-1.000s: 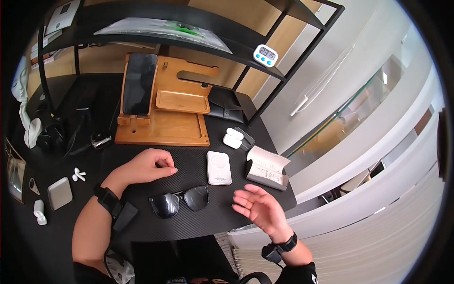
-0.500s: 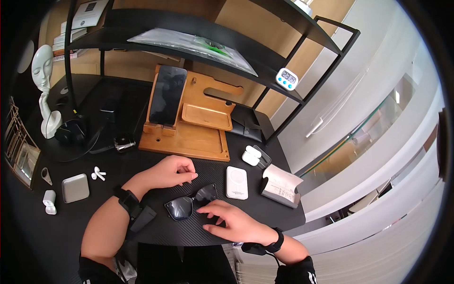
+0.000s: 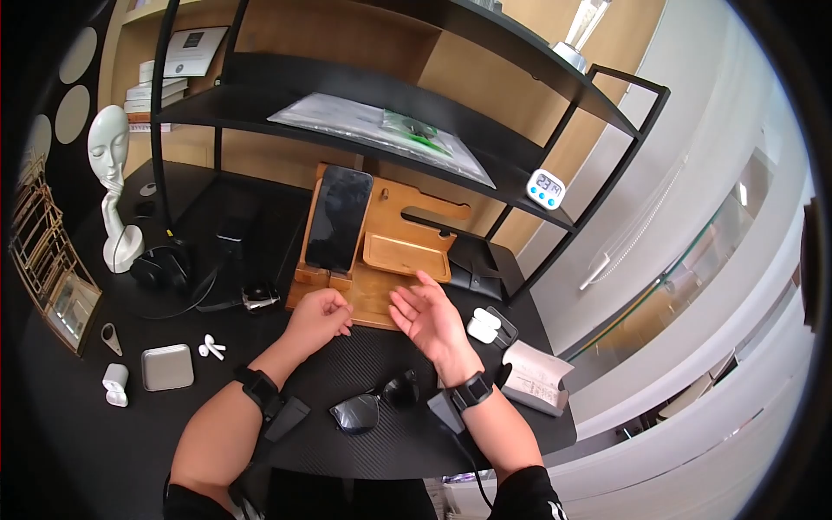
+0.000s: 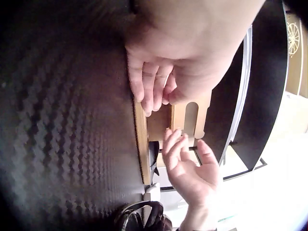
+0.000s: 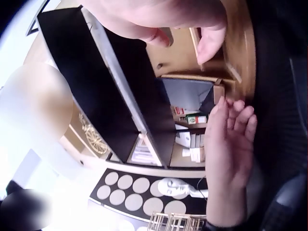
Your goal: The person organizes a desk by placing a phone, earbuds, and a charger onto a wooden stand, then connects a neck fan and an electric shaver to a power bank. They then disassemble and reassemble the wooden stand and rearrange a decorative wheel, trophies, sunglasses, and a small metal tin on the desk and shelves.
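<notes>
My left hand (image 3: 319,322) hangs loosely curled at the front edge of a wooden docking stand (image 3: 371,299), with nothing in it. To its right, my right hand (image 3: 431,322) is raised with palm up and fingers relaxed, overlapping the stand's tray (image 3: 407,254) in the head view. A dark phone (image 3: 340,221) leans upright on the stand. Black sunglasses (image 3: 356,414) lie on the desk between my forearms. My right wrist hides most of the white power bank. In the left wrist view, empty fingers (image 4: 149,89) of my left hand show close over the stand's edge.
Right of my hands are a white earbud case (image 3: 484,326) and an opened box (image 3: 537,380). On the left lie earbuds (image 3: 211,347), a square tray (image 3: 167,368) and another white case (image 3: 115,384). A black shelf (image 3: 251,108) with a timer (image 3: 546,189) spans the back.
My right hand came down over the sunglasses, then moved forward and up to the stand, palm turned up. My left hand moved forward to the stand's edge. The head view has tilted upward.
</notes>
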The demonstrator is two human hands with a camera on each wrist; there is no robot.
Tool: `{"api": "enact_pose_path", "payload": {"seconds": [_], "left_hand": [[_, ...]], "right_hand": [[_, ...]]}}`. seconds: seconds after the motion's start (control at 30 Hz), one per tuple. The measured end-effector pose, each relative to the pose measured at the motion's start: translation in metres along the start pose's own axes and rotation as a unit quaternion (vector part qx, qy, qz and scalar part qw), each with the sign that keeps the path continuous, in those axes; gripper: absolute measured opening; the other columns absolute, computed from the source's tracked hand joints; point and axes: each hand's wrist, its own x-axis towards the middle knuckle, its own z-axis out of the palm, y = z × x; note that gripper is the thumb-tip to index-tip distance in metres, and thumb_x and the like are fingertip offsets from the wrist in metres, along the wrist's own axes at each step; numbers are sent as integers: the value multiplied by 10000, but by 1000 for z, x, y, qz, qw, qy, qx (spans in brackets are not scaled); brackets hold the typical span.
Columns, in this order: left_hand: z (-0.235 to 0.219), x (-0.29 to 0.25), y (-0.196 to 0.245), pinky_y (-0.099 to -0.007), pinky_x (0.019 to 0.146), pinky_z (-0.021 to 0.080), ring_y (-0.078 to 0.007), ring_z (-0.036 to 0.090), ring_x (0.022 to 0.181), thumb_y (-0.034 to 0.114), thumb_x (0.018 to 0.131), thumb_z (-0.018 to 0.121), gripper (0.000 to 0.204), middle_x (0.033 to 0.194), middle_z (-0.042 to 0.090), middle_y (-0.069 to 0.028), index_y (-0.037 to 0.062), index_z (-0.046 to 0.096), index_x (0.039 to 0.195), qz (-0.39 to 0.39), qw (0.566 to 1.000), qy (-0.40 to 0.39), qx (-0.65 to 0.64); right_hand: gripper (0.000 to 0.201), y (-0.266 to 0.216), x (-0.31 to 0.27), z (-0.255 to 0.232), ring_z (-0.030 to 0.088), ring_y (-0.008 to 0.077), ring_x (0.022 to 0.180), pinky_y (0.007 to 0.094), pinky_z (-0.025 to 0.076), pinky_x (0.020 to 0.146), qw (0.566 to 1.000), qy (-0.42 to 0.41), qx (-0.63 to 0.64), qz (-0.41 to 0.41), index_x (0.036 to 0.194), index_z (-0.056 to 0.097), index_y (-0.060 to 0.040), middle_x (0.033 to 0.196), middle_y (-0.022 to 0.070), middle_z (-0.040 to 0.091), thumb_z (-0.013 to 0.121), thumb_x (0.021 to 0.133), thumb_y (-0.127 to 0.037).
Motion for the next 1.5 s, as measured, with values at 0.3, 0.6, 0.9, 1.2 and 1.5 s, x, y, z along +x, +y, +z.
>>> {"api": "enact_pose_path", "payload": {"seconds": [0.3, 0.6, 0.9, 1.2, 1.5], "left_hand": [[2, 1, -4, -239, 587, 507, -126, 630, 625, 74, 861, 562, 97, 712, 622, -71, -10, 564, 811, 1, 1000, 1, 5], [1, 1, -1, -233, 589, 502, -116, 627, 631, 96, 863, 572, 113, 717, 624, -64, -4, 570, 811, -4, 1000, -10, 29], [10, -16, 28, -223, 719, 478, -99, 602, 814, 226, 845, 671, 238, 871, 627, -50, 24, 600, 948, 12, 983, -179, 37], [25, -35, 39, -370, 1038, 320, -265, 407, 1246, 268, 651, 807, 752, 1320, 456, -115, 113, 477, 1308, 128, 892, -332, 280], [4, -25, 43, -357, 1060, 317, -268, 415, 1258, 143, 688, 774, 700, 1345, 454, -118, 131, 475, 1321, 102, 866, -419, 255]], "right_hand": [[544, 5, 23, -16, 494, 218, 1080, 394, 438, 949, 995, 5, -9, -101, 1369, 317, -37, 1177, 75, 452, 508, 866, -113], [502, -27, -15, -28, 519, 177, 976, 388, 461, 918, 992, 23, -13, -120, 1351, 367, -7, 1119, 50, 506, 491, 868, -70], [494, -59, -186, -89, 570, 228, 1041, 309, 535, 745, 995, 2, -88, -35, 1334, 413, 12, 1293, 100, 488, 508, 874, -139], [475, -25, -261, -113, 576, 258, 1069, 293, 537, 759, 992, 27, -91, 83, 1349, 364, 64, 1307, 163, 455, 409, 880, 10], [541, -8, -252, -98, 464, 300, 1224, 364, 492, 917, 989, -37, -112, 92, 1413, 240, 30, 1371, 164, 379, 383, 891, 32]]}}
